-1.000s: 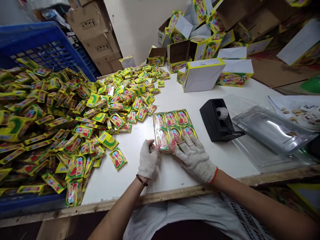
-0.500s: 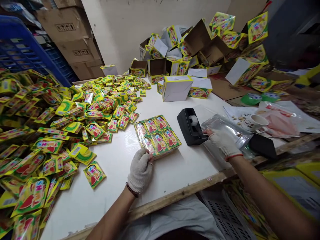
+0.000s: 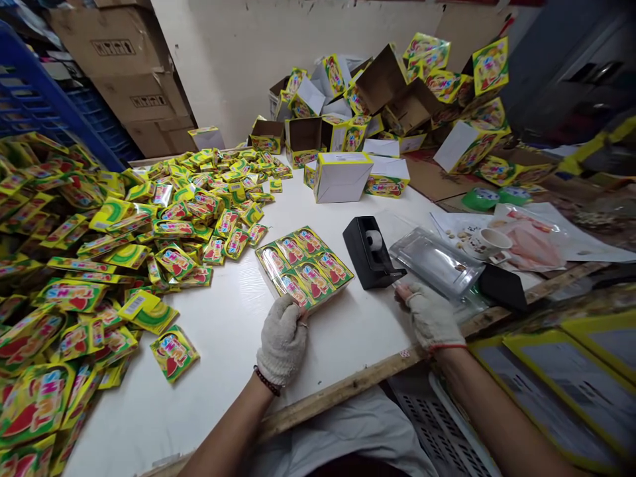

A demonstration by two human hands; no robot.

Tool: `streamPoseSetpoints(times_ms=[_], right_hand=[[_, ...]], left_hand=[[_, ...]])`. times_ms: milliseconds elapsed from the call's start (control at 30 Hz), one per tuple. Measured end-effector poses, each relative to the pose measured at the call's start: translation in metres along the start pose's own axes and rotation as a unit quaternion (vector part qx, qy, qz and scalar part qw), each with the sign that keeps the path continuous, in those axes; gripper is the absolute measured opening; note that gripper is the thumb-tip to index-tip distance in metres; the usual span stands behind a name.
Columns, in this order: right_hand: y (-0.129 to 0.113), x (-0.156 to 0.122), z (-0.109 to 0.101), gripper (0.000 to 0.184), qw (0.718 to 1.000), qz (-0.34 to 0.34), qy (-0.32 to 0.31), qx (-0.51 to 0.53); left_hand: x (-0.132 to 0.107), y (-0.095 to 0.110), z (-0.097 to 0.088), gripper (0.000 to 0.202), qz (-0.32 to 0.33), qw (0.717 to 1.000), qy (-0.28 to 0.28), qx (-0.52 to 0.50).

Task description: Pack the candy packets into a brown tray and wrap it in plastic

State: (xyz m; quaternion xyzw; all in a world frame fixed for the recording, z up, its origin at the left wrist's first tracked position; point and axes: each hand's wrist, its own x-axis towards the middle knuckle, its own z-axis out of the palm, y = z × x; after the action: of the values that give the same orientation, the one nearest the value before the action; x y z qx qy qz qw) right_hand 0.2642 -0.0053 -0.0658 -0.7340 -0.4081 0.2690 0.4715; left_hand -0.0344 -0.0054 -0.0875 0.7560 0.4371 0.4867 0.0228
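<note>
A flat block of small yellow-and-green candy boxes (image 3: 311, 265), set in two rows, lies on the white table. My left hand (image 3: 283, 339), in a white knitted glove with bare fingertips, grips the block at its near corner. Just right of the block stands a black tape dispenser (image 3: 368, 255) with a roll of tape (image 3: 374, 240) in it. My right hand (image 3: 431, 317), gloved the same way, is closed in a pinch beside the dispenser's front lip. A faint clear strip of tape seems to run from the lip to its fingertips.
Loose small candy boxes (image 3: 173, 228) heap across the left side. Open display cartons (image 3: 305, 139) pile up at the back. To the right lie clear plastic packaging (image 3: 437, 262), a cup (image 3: 489, 244) and a black flat object (image 3: 501, 286). A wooden edge (image 3: 358, 384) borders the table.
My right hand has moved slightly down and away from the dispenser's lip, still pinched. My left hand stays on the block, which is tilted up a little more. The view has shifted slightly right.
</note>
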Motion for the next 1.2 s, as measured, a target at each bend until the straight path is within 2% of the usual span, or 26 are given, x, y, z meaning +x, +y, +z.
streamPoseSetpoints(times_ms=[100,200,300,400,467,533,600,700,767,867,933,1033,1100,1133,1200], right_hand=[[0.012,-0.004,0.015,0.056,0.998,0.04,-0.024,0.039],[0.007,-0.018,0.025,0.058,0.994,0.062,-0.067,0.063],[-0.016,-0.044,0.037,0.054,0.979,0.049,-0.178,0.087],[-0.046,-0.069,0.059,0.053,0.941,0.008,-0.319,0.112],[-0.06,-0.078,0.076,0.054,0.924,-0.01,-0.363,0.117],[-0.066,-0.082,0.09,0.056,0.922,-0.013,-0.37,0.116],[-0.065,-0.082,0.1,0.056,0.925,-0.004,-0.362,0.113],[-0.056,-0.081,0.108,0.055,0.928,0.032,-0.348,0.13],[-0.051,-0.08,0.11,0.052,0.924,0.061,-0.342,0.158],[-0.045,-0.08,0.112,0.046,0.916,0.089,-0.349,0.177],[-0.042,-0.083,0.111,0.041,0.907,0.113,-0.367,0.174],[-0.033,-0.092,0.107,0.037,0.885,0.197,-0.369,0.205],[-0.026,-0.096,0.102,0.037,0.882,0.237,-0.339,0.226],[-0.021,-0.096,0.099,0.039,0.889,0.24,-0.314,0.23],[-0.014,-0.09,0.094,0.045,0.914,0.219,-0.249,0.232]], left_hand=[[0.0,-0.002,0.0,0.013,0.006,1.0,-0.003,-0.008],[0.001,-0.003,-0.003,0.014,0.012,1.0,-0.007,-0.016],[0.002,-0.003,-0.006,0.015,0.013,1.0,-0.016,-0.02],[0.0,-0.004,-0.008,0.014,0.012,0.999,-0.023,-0.025],[-0.001,-0.006,-0.008,0.018,0.014,0.999,-0.023,-0.024],[-0.001,-0.007,-0.008,0.028,0.021,0.999,-0.022,-0.023],[0.0,-0.008,-0.009,0.034,0.027,0.998,-0.05,-0.017],[0.007,-0.004,-0.013,0.024,-0.011,0.991,-0.132,0.012],[0.011,0.0,-0.016,0.018,-0.024,0.986,-0.162,0.031],[0.017,0.007,-0.015,0.012,-0.031,0.988,-0.141,0.047],[0.018,0.01,-0.01,0.014,-0.062,0.989,-0.115,0.072],[0.017,0.012,0.0,0.014,-0.081,0.985,-0.099,0.119],[0.012,0.013,0.004,0.006,-0.068,0.983,-0.1,0.136],[0.009,0.012,0.005,0.003,-0.059,0.984,-0.097,0.135],[0.0,0.01,0.003,0.014,-0.039,0.988,-0.088,0.123]])
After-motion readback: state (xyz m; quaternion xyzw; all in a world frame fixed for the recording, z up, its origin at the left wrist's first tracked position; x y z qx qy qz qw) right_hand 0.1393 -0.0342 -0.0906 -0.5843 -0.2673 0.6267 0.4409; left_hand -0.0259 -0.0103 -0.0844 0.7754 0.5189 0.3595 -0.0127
